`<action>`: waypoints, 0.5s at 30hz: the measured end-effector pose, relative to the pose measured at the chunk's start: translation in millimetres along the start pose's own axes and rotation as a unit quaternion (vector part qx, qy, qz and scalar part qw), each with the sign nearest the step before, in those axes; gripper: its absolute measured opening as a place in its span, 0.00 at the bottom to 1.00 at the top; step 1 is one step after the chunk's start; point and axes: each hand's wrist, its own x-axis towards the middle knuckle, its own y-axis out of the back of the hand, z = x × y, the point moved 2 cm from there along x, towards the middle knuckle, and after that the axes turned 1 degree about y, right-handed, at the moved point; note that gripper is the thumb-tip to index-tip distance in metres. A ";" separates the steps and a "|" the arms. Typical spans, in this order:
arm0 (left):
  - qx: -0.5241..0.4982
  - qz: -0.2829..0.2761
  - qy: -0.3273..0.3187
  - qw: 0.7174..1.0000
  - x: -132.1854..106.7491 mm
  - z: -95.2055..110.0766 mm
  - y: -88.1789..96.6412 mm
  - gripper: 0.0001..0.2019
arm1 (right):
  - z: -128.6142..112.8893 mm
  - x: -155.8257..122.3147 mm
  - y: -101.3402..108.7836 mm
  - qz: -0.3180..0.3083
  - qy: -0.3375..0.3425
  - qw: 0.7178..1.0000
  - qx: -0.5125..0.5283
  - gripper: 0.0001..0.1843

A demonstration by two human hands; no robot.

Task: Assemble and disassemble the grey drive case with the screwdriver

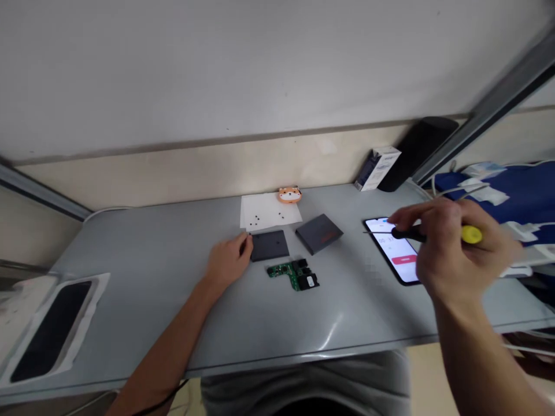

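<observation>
My left hand (229, 258) rests on the table with its fingers curled together at the left edge of a flat dark grey cover (269, 245). What its fingertips hold, if anything, is hidden. My right hand (455, 248) grips a screwdriver (410, 233) with a black and yellow handle, its thin shaft pointing left. Below that hand lies a lit phone (396, 248) showing a timer and a red button. The right index finger reaches over the phone's upper part; whether it touches the screen I cannot tell. Near the table's middle lies a green circuit board (295, 274) with black parts.
A second dark grey case piece (319, 233) lies right of the cover. Several tiny black screws sit on white paper (269, 211), with an orange animal-faced item (289, 195) behind. A small box (376, 167) and black cylinder (416, 153) stand back right; a black panel (52, 329) lies left.
</observation>
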 end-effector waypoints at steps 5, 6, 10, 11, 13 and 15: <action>-0.001 0.002 0.016 1.000 2.4 -2.4 0.3 0.15 | -15.4 -27.2 -6.6 -0.439 0.151 0.884 -0.064 0.14; -0.010 0.006 0.016 1.000 2.3 -3.2 0.3 0.15 | -11.7 -35.6 -13.1 -0.486 0.178 0.849 -0.103 0.14; -0.040 0.021 0.009 0.999 1.0 -6.4 0.7 0.15 | 8.1 -61.6 -41.5 -0.561 0.207 0.782 -0.177 0.25; -0.044 0.020 0.010 0.999 0.8 -7.1 0.7 0.15 | 11.5 -65.1 -47.1 -0.579 0.200 0.770 -0.179 0.29; -0.049 0.010 0.010 0.999 0.8 -7.9 0.6 0.15 | 14.6 -66.8 -54.9 -0.616 0.181 0.747 -0.171 0.26; -0.048 -0.005 0.005 0.999 1.4 -7.6 0.3 0.15 | 13.2 -60.7 -59.6 -0.648 0.162 0.730 -0.143 0.17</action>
